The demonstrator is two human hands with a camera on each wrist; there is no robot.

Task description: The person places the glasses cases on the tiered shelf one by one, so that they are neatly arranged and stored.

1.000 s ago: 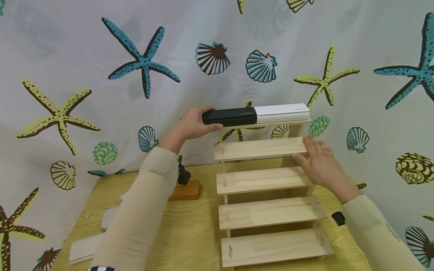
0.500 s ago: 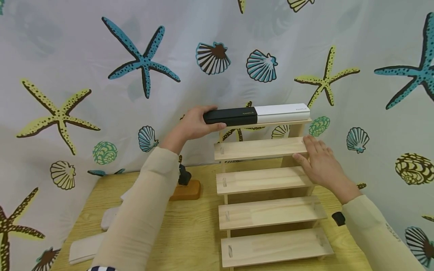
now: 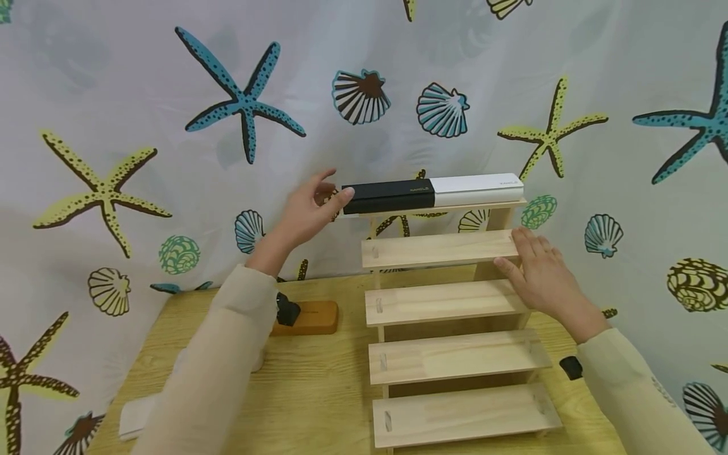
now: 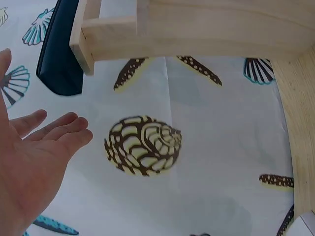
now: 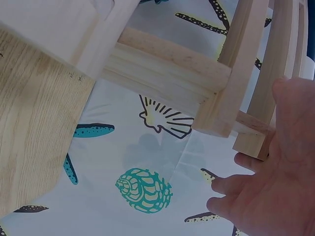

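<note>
A long black flap-lid case (image 3: 389, 196), like a glasses case, lies on the top step of a stepped wooden rack (image 3: 440, 248). End to end with it lies a white case (image 3: 478, 188) of the same shape. My left hand (image 3: 309, 208) is just off the black case's left end, fingers spread; in the left wrist view a gap shows between hand and case. My right hand (image 3: 543, 272) rests against the right end of the second step from the top, its fingers fairly straight and the thumb near the front edge.
An orange case (image 3: 313, 317) lies on the wooden table (image 3: 309, 392), a dark object (image 3: 287, 309) in front of it by my left sleeve. White items (image 3: 136, 414) are partly hidden behind that sleeve. A patterned curtain (image 3: 387, 38) hangs behind the rack.
My left hand has let go of the black case and drawn back left, its fingers spreading. The right hand stays at the rack, and both cases stay on the top step.
</note>
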